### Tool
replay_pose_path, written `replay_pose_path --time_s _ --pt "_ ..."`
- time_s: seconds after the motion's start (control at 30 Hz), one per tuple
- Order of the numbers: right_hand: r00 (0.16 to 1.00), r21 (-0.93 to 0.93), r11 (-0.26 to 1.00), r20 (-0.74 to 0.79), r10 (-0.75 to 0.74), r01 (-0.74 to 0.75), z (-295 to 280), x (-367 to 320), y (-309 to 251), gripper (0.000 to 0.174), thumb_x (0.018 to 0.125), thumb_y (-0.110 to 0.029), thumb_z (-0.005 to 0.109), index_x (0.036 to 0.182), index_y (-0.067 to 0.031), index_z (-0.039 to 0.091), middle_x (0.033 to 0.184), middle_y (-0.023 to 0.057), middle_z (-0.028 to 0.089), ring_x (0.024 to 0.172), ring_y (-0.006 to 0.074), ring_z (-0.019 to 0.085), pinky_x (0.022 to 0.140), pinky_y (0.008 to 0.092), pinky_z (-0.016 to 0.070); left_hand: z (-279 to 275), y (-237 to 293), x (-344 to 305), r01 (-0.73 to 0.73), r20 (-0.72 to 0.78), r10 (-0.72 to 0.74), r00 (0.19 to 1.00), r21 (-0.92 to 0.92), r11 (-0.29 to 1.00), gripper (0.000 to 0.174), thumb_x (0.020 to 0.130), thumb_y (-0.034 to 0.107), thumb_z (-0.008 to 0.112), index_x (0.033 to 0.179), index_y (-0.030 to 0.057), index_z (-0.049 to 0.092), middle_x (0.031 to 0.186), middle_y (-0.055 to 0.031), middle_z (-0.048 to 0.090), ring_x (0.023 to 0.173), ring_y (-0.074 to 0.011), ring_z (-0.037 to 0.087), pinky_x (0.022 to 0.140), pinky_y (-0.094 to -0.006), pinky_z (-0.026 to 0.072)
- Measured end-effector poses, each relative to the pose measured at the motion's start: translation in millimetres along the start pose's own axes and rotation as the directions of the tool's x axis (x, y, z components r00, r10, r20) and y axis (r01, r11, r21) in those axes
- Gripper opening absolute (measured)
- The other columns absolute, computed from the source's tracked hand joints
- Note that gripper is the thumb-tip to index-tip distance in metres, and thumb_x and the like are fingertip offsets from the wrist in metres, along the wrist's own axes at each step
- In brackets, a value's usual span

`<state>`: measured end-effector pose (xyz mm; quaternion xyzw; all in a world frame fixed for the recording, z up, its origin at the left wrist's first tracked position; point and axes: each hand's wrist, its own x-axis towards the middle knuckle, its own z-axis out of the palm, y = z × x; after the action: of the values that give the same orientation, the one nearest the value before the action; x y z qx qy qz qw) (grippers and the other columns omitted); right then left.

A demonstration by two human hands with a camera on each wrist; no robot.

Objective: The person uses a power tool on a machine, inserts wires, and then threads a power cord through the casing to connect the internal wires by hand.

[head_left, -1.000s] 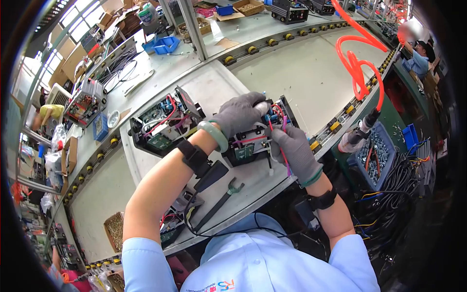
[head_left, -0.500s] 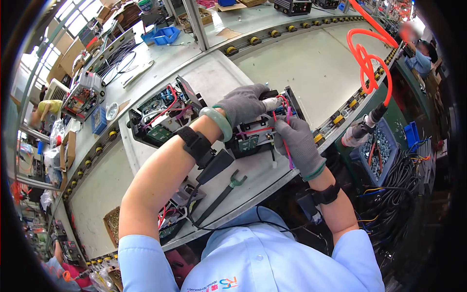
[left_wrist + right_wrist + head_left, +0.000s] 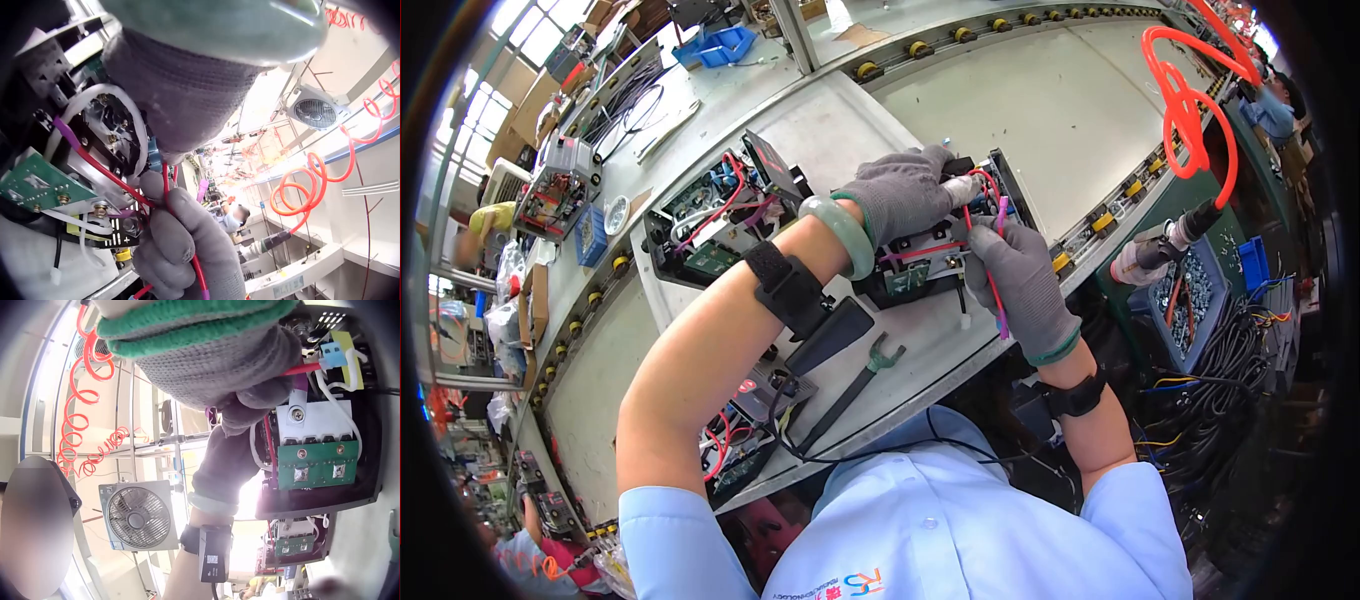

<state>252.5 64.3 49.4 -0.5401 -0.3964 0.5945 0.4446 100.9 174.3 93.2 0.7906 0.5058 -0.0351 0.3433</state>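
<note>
In the head view an opened electronic unit (image 3: pixel 925 275) sits on the metal worktop, its circuit boards and wires exposed. My gloved left hand (image 3: pixel 905 195) reaches over its far side, a whitish fingertip close to the red wires. Its fingertips are partly hidden, and I cannot tell what they hold. At the unit's near right side my gloved right hand (image 3: pixel 1022 285) pinches a red wire (image 3: pixel 199 275) with purple sleeving between thumb and fingers. In the right wrist view a green circuit board (image 3: pixel 315 467) and a blue connector (image 3: pixel 333 355) show beside this hand.
A second opened unit (image 3: pixel 720 215) stands to the left, and another lies partly under my left arm. A black tool with a green forked end (image 3: pixel 885 355) rests near the front edge. To the right are a coiled orange air hose (image 3: pixel 1190 110) and a bin of screws (image 3: pixel 1190 310).
My left hand has flattened a little over the unit, and its whitish fingertip has come nearer the red wires. My right hand keeps its pinch on the red wire. The head view has shifted slightly.
</note>
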Motion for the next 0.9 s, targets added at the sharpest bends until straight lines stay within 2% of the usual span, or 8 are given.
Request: replay_pose_path --time_s 0.13,0.43,0.5,0.53,0.57,0.67,0.83,0.9 --pt "0.999 0.017 1.000 0.031 -0.010 0.010 -1.6 -2.0 1.0 0.030 0.098 -0.027 0.054 0.080 -0.0036 0.058 0.060 0.0031 0.055 0.047 0.0083 0.049 0.045 0.0242 0.0393 11.0 2.8 0.8 -0.050 -0.096 0.071 0.993 0.202 0.978 0.063 0.101 0.053 0.036 0.140 0.0037 0.044 0.121 -0.0232 0.061 0.122 -0.0342 0.056 0.105 -0.0421 0.0388" --pt "1.000 0.033 0.999 0.004 0.011 -0.011 2.6 0.8 1.4 0.024 0.096 -0.026 0.055 0.091 -0.0030 0.061 0.062 0.0019 0.056 0.049 0.0073 0.050 0.047 0.0232 0.0395 23.4 4.7 1.7 0.053 -0.242 0.047 0.969 0.392 0.919 0.055 0.102 0.047 0.037 0.133 0.0032 0.046 0.120 -0.0218 0.060 0.118 -0.0367 0.056 0.102 -0.0461 0.0404" --pt "0.999 0.036 0.999 0.028 -0.026 0.025 -0.4 0.2 6.1 0.024 0.095 -0.025 0.056 0.098 -0.0022 0.063 0.064 0.0018 0.058 0.050 0.0068 0.051 0.047 0.0223 0.0401 10.9 4.7 0.6 -0.014 -0.111 0.040 0.993 0.228 0.974 0.054 0.101 0.047 0.042 0.132 0.0024 0.047 0.114 -0.0218 0.062 0.111 -0.0365 0.060 0.096 -0.0448 0.0450" --pt "0.996 0.059 0.997 0.067 -0.055 0.051 -1.0 -2.9 8.2 0.024 0.095 -0.023 0.055 0.103 -0.0019 0.063 0.066 0.0021 0.059 0.051 0.0066 0.051 0.048 0.0219 0.0406 12.6 -20.3 29.1 -0.131 0.003 0.143 0.990 0.419 0.898 0.058 0.098 0.049 0.050 0.133 0.0016 0.050 0.114 -0.0209 0.064 0.105 -0.0312 0.063 0.091 -0.0422 0.0487" --pt "0.991 0.082 0.994 0.103 -0.080 0.072 -2.0 -7.7 7.9 0.025 0.095 -0.020 0.055 0.108 -0.0017 0.064 0.067 0.0023 0.061 0.051 0.0063 0.052 0.048 0.0214 0.0410 1.0 -17.5 17.5 -0.052 -0.024 0.051 0.998 -0.024 0.998 0.063 0.096 0.052 0.055 0.134 0.0022 0.053 0.117 -0.0179 0.065 0.104 -0.0248 0.064 0.090 -0.0390 0.0507" --pt "0.998 0.129 0.991 0.026 -0.051 0.048 -0.2 -29.0 3.1 0.031 0.095 -0.014 0.053 0.123 -0.0016 0.061 0.074 0.0040 0.064 0.055 0.0060 0.054 0.050 0.0212 0.0429 -16.4 -6.8 -6.3 0.100 0.177 -0.012 0.984 -0.498 0.861 0.071 0.091 0.054 0.063 0.136 -0.0003 0.052 0.116 -0.0148 0.066 0.107 -0.0223 0.063 0.096 -0.0343 0.0489" --pt "0.996 0.159 0.986 0.067 -0.056 0.045 -16.2 -43.0 16.3 0.031 0.097 -0.010 0.047 0.122 -0.0003 0.062 0.086 0.0072 0.068 0.064 0.0079 0.059 0.060 0.0232 0.0478 -15.9 1.0 4.0 0.061 0.137 -0.042 0.990 -0.136 0.989 0.070 0.090 0.050 0.066 0.137 0.0005 0.051 0.119 -0.0161 0.065 0.112 -0.0227 0.061 0.099 -0.0364 0.0464" --pt "0.964 0.257 0.945 0.113 -0.239 0.204 -20.4 -45.7 22.4 0.033 0.096 -0.007 0.044 0.123 0.0021 0.061 0.097 0.0109 0.070 0.072 0.0112 0.063 0.069 0.0261 0.0511 -11.0 -1.5 6.0 0.085 0.116 -0.076 0.990 -0.070 0.994 0.069 0.090 0.049 0.066 0.137 0.0007 0.051 0.120 -0.0163 0.065 0.111 -0.0230 0.061 0.099 -0.0365 0.0460"
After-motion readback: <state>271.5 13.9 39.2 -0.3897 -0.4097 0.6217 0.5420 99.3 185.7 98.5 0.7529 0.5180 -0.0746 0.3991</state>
